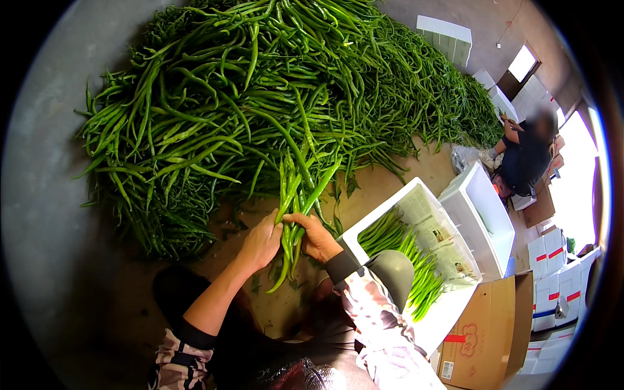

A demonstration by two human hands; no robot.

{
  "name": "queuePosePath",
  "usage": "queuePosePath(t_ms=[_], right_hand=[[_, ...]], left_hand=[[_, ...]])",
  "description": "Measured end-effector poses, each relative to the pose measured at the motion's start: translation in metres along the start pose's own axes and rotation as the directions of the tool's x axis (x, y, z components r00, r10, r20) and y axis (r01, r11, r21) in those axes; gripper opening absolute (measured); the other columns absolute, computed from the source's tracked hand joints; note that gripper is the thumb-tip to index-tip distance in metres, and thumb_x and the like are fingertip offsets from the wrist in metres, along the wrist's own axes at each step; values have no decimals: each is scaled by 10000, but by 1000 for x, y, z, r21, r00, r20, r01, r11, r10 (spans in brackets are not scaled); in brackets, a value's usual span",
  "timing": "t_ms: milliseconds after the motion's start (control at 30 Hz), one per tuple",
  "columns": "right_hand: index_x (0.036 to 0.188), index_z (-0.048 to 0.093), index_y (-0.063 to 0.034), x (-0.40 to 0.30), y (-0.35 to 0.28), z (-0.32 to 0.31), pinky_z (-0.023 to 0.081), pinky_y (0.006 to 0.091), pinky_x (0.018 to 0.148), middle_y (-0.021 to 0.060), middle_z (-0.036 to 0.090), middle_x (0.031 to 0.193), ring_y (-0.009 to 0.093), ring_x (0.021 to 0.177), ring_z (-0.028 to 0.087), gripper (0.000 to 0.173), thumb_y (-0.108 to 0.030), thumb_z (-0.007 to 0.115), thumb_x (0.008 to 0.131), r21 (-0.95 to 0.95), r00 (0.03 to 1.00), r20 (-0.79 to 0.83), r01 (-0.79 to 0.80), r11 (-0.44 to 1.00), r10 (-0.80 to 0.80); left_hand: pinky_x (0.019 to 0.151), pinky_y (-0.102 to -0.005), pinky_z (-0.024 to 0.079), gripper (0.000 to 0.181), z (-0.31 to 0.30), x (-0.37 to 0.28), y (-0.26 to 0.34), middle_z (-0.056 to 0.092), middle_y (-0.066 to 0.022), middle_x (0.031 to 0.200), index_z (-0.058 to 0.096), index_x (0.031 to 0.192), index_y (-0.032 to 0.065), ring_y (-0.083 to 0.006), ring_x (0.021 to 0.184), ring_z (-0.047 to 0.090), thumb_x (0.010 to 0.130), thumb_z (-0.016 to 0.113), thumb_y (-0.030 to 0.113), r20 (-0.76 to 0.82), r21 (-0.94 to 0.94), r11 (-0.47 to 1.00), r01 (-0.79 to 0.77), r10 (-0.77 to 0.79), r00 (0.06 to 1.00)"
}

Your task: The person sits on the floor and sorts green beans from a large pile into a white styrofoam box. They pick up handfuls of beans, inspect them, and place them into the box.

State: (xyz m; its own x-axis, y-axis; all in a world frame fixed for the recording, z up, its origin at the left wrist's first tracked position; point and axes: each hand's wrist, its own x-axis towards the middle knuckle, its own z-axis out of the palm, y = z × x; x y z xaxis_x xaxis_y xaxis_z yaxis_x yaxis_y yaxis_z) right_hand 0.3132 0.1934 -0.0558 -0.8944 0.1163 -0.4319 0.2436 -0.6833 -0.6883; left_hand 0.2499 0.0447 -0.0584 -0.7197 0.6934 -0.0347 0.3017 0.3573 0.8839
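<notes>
A bunch of long green chili peppers (291,195) is held between both my hands, over the near edge of a large pile of the same peppers (209,107). My left hand (263,240) grips the bunch from the left. Around its right side closes my right hand (314,237). The peppers fan out above my fingers, and their other ends hang below. To the right, a white foam box (353,237) lined with printed paper contains green peppers (414,263) lying side by side; my right sleeve and knee hide part of it.
Beside the lined box stands another white foam box (492,219) with a green pepper inside. A cardboard box (480,326) is at the lower right. Stacked white boxes (555,282) line the right. A person (526,151) sits at the pile's far end, near a plastic bag (463,157).
</notes>
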Motion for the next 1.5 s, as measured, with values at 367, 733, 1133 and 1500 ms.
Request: queuePosePath(t_ms=[367, 733, 1133, 1500], right_hand=[[971, 616, 10, 13, 10, -14, 562, 309, 654, 85, 661, 832, 182, 704, 652, 191, -109, 686, 839, 30, 999, 51, -11, 999, 9], [1128, 545, -33, -3, 23, -29, 536, 331, 764, 93, 658, 917, 210, 845, 666, 422, -315, 685, 847, -288, 960, 64, -242, 927, 271], [1274, 484, -28, -20, 61, -48, 474, 432, 900, 146, 603, 1131, 313, 1007, 582, 438, -365, 411, 1005, 360, 985, 172, -86, 929, 25], [1263, 512, -30, -27, 84, -73, 506, 396, 870, 107, 613, 1159, 225, 1011, 614, 367, -241, 540, 964, 355, 972, 211, -177, 918, 106]], left_hand=[[868, -264, 430, 401, -37, 20, 3, 639, -17, 1041, 629, 1120, 107, -139, 952, 574, 879, 589, 426, 230, -379, 841, 387, -319, 919], [1066, -429, 394, 638, 49, 68, -57, 560, -243, 1239, 433, 1310, -80, -334, 1178, 545, 826, 672, 261, 618, -780, 40, 624, 204, 759], [975, -405, 489, 304, 60, 83, -55, 676, -148, 956, 624, 1028, -43, -266, 913, 663, 810, 668, 164, 554, -801, -168, 574, 152, 818], [1090, -458, 357, 684, 57, 84, -44, 638, -137, 1074, 347, 1364, -79, -217, 998, 647, 783, 636, 135, 439, -783, -275, 558, 391, 809]])
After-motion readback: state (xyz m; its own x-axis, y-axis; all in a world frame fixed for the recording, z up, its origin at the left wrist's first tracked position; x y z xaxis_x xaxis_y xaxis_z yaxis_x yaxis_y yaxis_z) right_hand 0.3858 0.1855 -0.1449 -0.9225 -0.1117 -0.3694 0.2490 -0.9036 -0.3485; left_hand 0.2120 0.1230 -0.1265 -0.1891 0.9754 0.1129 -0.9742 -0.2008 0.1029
